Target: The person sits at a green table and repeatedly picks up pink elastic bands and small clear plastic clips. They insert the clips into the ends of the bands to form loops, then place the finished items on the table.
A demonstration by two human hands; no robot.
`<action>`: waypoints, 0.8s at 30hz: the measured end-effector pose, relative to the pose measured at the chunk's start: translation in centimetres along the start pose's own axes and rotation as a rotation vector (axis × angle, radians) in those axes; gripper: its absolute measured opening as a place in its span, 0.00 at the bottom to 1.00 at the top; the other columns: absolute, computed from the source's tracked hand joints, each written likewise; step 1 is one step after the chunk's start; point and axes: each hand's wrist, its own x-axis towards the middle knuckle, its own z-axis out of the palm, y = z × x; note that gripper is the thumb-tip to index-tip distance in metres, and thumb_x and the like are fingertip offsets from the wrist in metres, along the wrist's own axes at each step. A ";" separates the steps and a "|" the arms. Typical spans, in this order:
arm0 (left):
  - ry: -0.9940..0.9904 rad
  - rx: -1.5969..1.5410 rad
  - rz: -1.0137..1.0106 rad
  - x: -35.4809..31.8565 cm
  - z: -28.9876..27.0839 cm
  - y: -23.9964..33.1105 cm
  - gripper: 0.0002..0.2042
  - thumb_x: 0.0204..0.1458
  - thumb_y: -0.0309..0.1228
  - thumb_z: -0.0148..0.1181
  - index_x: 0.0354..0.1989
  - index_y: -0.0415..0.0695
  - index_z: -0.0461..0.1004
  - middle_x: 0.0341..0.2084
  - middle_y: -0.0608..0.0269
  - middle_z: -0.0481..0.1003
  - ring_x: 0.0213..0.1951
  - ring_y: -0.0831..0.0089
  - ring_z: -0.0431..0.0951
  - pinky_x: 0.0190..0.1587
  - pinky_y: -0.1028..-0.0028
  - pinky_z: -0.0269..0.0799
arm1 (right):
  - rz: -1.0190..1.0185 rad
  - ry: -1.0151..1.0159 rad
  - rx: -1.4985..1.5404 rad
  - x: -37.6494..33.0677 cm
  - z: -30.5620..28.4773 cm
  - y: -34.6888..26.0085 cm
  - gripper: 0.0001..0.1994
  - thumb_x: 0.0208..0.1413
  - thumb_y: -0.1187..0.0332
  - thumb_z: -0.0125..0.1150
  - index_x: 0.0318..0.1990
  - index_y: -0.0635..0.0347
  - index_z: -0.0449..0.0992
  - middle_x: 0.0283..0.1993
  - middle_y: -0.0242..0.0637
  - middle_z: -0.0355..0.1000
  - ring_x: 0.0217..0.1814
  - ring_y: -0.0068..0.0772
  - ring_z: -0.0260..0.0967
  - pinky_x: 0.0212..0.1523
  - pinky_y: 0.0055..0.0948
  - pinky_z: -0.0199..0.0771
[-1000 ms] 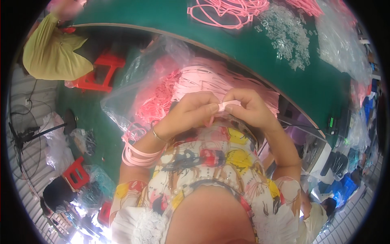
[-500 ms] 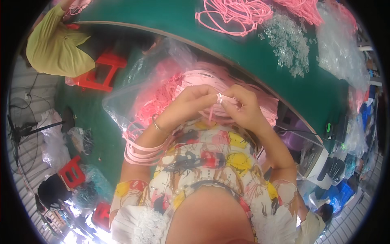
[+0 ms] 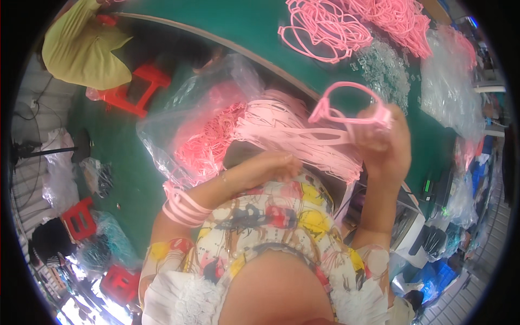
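My right hand (image 3: 387, 143) is raised near the table edge, its fingers closed on a pink strap loop (image 3: 352, 85) with small pink fittings on it. Slight blur covers these fingers. Lower down, in front of my body, is my left hand (image 3: 276, 165), fingers curled inward with nothing visible in them. Several pink strap loops (image 3: 181, 207) hang around my left forearm. Between my hands and the table lies a thick bundle of pale pink straps (image 3: 292, 124). Left of it, a clear plastic bag (image 3: 189, 100) holds a heap of deeper pink straps (image 3: 208, 143).
On the green table (image 3: 227, 19) lie tangled pink straps (image 3: 330, 32), a scatter of small clear plastic pieces (image 3: 382, 70) and a clear bag (image 3: 452, 86). A person in a yellow-green top (image 3: 86, 49) is at the far left beside a red stool (image 3: 138, 89). Another red stool (image 3: 80, 218) stands at left.
My hands have parted. The right hand has risen to the right with the pink strap loop; the left has dropped back, off the strap. The view has shifted slightly.
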 end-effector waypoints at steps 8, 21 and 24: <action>-0.118 -0.897 0.441 2.5 -2.2 -1.0 0.22 0.49 0.34 0.54 0.55 0.50 0.67 0.56 0.62 0.68 0.56 0.60 0.66 0.58 0.56 0.60 | -0.202 0.024 0.060 -2.3 -1.3 -4.7 0.07 0.61 0.66 0.44 0.32 0.57 0.64 0.23 0.29 0.57 0.18 0.20 0.51 0.21 0.22 0.50; 0.046 -0.225 0.557 2.9 0.2 4.0 0.15 0.59 0.37 0.48 0.49 0.39 0.68 0.23 0.70 0.60 0.32 0.74 0.65 0.46 0.63 0.67 | -0.138 0.161 0.191 -5.4 -5.7 -1.5 0.06 0.59 0.68 0.50 0.33 0.59 0.63 0.23 0.30 0.56 0.20 0.22 0.50 0.21 0.26 0.50; 0.014 -0.185 0.460 2.9 2.5 4.7 0.20 0.60 0.43 0.45 0.50 0.37 0.67 0.25 0.69 0.62 0.33 0.74 0.66 0.46 0.64 0.67 | -0.036 0.064 0.182 -4.6 -4.3 1.8 0.08 0.58 0.66 0.52 0.33 0.59 0.64 0.23 0.32 0.59 0.20 0.24 0.53 0.22 0.27 0.53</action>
